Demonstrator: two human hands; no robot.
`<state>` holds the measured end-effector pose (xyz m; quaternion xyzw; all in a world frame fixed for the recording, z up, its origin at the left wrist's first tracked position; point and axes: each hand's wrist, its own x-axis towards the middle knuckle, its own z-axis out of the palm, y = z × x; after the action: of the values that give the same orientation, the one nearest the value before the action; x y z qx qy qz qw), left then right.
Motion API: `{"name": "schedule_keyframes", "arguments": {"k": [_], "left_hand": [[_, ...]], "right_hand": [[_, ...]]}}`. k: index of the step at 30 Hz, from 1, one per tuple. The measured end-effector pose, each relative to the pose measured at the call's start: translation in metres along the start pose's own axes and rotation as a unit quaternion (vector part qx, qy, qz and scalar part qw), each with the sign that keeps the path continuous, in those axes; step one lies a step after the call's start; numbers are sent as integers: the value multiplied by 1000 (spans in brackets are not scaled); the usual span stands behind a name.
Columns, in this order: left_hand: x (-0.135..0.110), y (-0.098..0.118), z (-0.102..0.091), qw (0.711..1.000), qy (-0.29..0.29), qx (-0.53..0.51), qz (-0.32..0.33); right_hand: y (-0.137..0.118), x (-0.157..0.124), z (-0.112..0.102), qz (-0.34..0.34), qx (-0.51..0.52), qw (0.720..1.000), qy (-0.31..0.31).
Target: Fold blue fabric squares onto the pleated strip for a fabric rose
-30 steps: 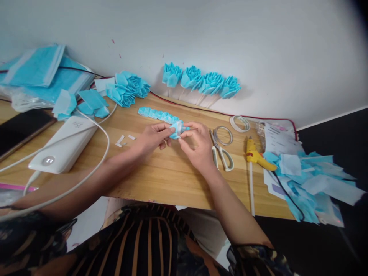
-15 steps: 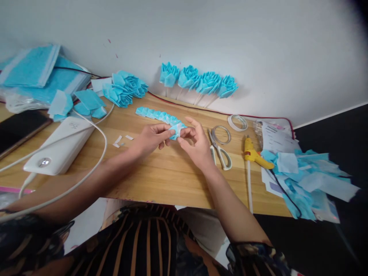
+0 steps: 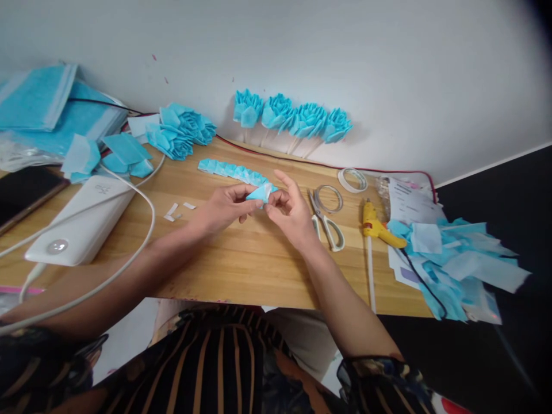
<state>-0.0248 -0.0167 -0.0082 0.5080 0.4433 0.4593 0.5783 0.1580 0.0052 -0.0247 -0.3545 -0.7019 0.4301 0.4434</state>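
A strip of folded light-blue paper petals lies across the wooden desk. My left hand and my right hand meet at its right end, both pinching the last blue folded piece between thumb and fingers. My right index finger sticks up above the pinch. Finished blue paper flowers stand in a row against the wall behind, and more lie in a pile to their left.
White-handled scissors, two tape rolls and a yellow glue gun lie right of my hands. Blue paper scraps pile at the right edge. A white power bank with cables, a phone and stacked blue sheets sit left.
My right fingers have shifted on the strip's end, the index finger now lifted. Both hands keep their pinch. The view has drifted slightly.
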Motion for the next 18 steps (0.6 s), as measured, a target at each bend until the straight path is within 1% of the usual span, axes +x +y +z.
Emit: {"name": "schedule_keyframes", "arguments": {"k": [6, 10, 11, 14, 16, 18], "left_hand": [[0, 0, 1, 1000, 5, -19, 8], [2, 0, 1, 999, 26, -35, 3], [2, 0, 1, 999, 26, -37, 0], [2, 1, 1, 999, 15, -32, -3], [1, 3, 1, 1000, 5, -15, 6], [-1, 5, 3, 1000, 3, 9, 25]], "right_hand": [[-1, -1, 0, 13, -3, 1000, -13], [0, 3, -14, 16, 26, 997, -77], [0, 4, -18, 18, 37, 996, -84], [-5, 6, -25, 42, 78, 994, -68], [-10, 6, -25, 64, 100, 991, -63], [-15, 5, -23, 80, 100, 989, -73]]}}
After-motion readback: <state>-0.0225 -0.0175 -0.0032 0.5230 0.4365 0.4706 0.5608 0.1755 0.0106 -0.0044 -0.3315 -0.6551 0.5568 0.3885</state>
